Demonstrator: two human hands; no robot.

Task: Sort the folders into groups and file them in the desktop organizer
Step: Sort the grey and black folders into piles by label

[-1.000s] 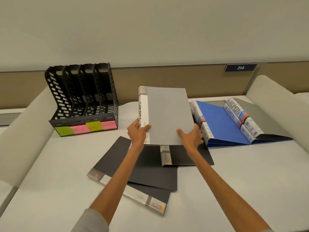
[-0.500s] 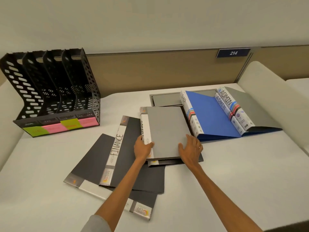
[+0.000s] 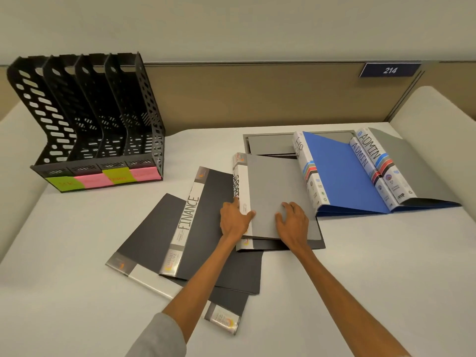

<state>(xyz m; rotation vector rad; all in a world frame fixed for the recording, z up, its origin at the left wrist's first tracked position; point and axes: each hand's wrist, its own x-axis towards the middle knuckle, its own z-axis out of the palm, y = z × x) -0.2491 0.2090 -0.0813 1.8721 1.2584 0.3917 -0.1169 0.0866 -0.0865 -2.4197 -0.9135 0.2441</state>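
Observation:
A grey folder (image 3: 273,191) with a white "SPORTS" spine lies flat on a black folder (image 3: 318,243) at the middle of the desk. My left hand (image 3: 235,220) rests at its spine edge, with the thumb lying across the spine onto the cover. My right hand (image 3: 292,222) lies on the cover with fingers spread. Left of them a black "FINANCE" folder (image 3: 206,228) overlaps two other black folders (image 3: 152,235). The black four-slot desktop organizer (image 3: 87,124), with green and pink notes on its front, stands at the back left with nothing in it.
At the back right lie a blue "HR" binder (image 3: 340,176) and two "ADMIN" binders (image 3: 378,163), overlapping each other. Behind them is a grey recessed panel (image 3: 270,143) in the desk. Partition walls close off the back and both sides.
The grey folder, held up in both hands a second ago, now lies on the black folder. My right hand has shifted from its edge onto the cover.

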